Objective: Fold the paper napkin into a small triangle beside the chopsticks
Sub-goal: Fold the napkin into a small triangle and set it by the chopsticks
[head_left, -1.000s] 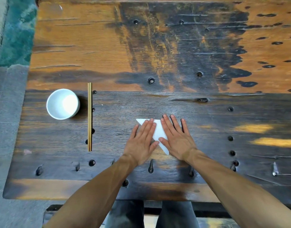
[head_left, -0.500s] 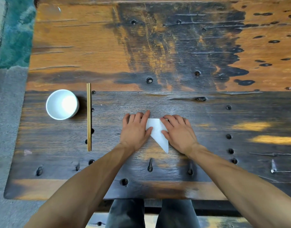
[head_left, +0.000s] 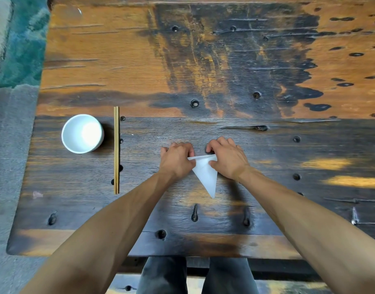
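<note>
A white paper napkin (head_left: 205, 175), folded into a narrow triangle with its tip toward me, lies in the middle of the near dark plank. My left hand (head_left: 176, 159) pinches its far left corner and my right hand (head_left: 228, 158) pinches its far right corner; the far edge looks slightly lifted off the wood. A pair of wooden chopsticks (head_left: 116, 150) lies straight, running away from me, well to the left of the napkin, apart from it.
A white bowl (head_left: 82, 133) stands just left of the chopsticks. The worn wooden table (head_left: 203, 60) has dark bolt holes and knots. Its left edge borders grey floor and a teal rug (head_left: 19, 43). My knees show below the near edge.
Both hands went from pressing flat on the napkin to curling their fingers over its far edge and gripping its two far corners. The triangle's near tip now shows between my wrists.
</note>
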